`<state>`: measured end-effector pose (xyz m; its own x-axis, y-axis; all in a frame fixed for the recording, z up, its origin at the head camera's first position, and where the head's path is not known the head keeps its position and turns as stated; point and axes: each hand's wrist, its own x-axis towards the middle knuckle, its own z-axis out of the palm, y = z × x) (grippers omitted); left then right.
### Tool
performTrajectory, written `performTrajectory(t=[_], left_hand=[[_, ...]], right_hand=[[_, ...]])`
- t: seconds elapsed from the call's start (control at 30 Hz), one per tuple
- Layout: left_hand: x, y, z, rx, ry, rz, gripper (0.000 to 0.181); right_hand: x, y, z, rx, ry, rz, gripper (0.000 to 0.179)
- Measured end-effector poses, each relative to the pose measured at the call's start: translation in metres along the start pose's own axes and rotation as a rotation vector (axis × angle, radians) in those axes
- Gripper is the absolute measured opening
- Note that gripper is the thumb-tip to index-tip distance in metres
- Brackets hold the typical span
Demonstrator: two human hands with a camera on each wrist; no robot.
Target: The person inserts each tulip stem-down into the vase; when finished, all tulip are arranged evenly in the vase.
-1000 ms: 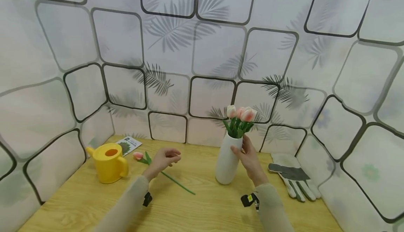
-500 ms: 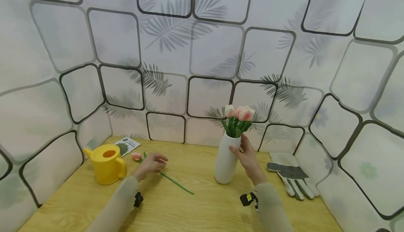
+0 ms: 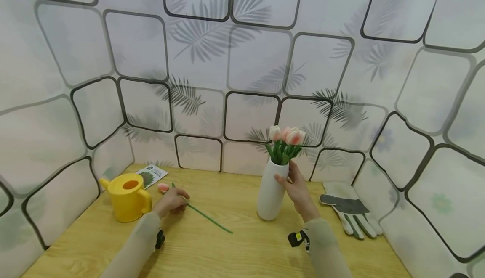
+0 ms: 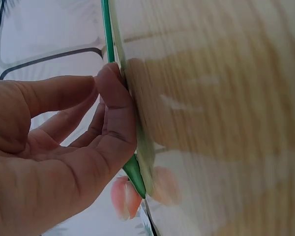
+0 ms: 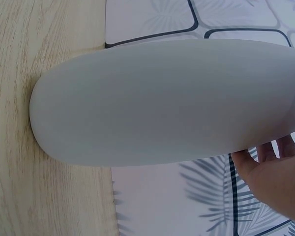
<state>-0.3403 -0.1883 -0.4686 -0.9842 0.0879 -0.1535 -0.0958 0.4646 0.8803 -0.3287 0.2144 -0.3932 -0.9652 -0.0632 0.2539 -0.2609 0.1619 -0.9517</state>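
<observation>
In the head view my left hand point(image 3: 171, 201) is low over a single pink tulip point(image 3: 208, 218) lying on the table. Its curled fingers and thumb tip come together at the green stem point(image 4: 108, 32), just below the leaf point(image 4: 134, 176); part of the stem is hidden behind the fingers. The pink bloom point(image 4: 126, 197) shows beyond the hand. My right hand point(image 3: 298, 189) holds a tall white vase point(image 3: 270, 194) near its top, thumb on the front. The vase leans slightly, its base at the table. Several pink-and-white tulips point(image 3: 286, 137) stand in it.
A yellow watering can point(image 3: 128, 200) stands at the left, with a small printed card point(image 3: 151, 173) behind it. Grey-and-white work gloves point(image 3: 350, 210) lie at the right. A patterned curtain point(image 3: 201, 152) rises behind the wooden table point(image 3: 227, 255).
My left hand has moved left and down onto the lying tulip's stem, its fingers curling in. The right hand keeps its hold on the vase.
</observation>
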Motion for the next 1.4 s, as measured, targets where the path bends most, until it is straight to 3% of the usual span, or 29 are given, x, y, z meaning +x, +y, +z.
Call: performTrajectory(t=[0.3, 0.53, 0.8, 0.93, 1.2, 1.4], left_hand=[[0.006, -0.001, -0.006, 0.01, -0.062, -0.007, 0.026], [0.007, -0.002, -0.009, 0.011, -0.071, -0.001, 0.025], [0.001, -0.005, -0.008, -0.119, -0.043, 0.023, 0.027], [0.002, -0.002, -0.005, -0.184, 0.01, 0.028, 0.025], [0.011, 0.007, 0.001, -0.203, 0.247, 0.094, 0.027], [0.013, 0.016, 0.003, -0.382, 0.313, 0.113, 0.027]], right_hand=[[0.001, -0.005, 0.0, -0.01, 0.0, -0.008, 0.079], [0.0, -0.006, 0.0, -0.011, -0.001, -0.011, 0.078], [0.0, -0.002, -0.002, -0.009, -0.006, 0.001, 0.078], [-0.001, -0.001, -0.002, -0.011, -0.002, 0.015, 0.079], [-0.003, -0.004, -0.001, -0.01, 0.002, 0.024, 0.079], [-0.003, -0.002, 0.0, -0.013, 0.002, 0.023, 0.077]])
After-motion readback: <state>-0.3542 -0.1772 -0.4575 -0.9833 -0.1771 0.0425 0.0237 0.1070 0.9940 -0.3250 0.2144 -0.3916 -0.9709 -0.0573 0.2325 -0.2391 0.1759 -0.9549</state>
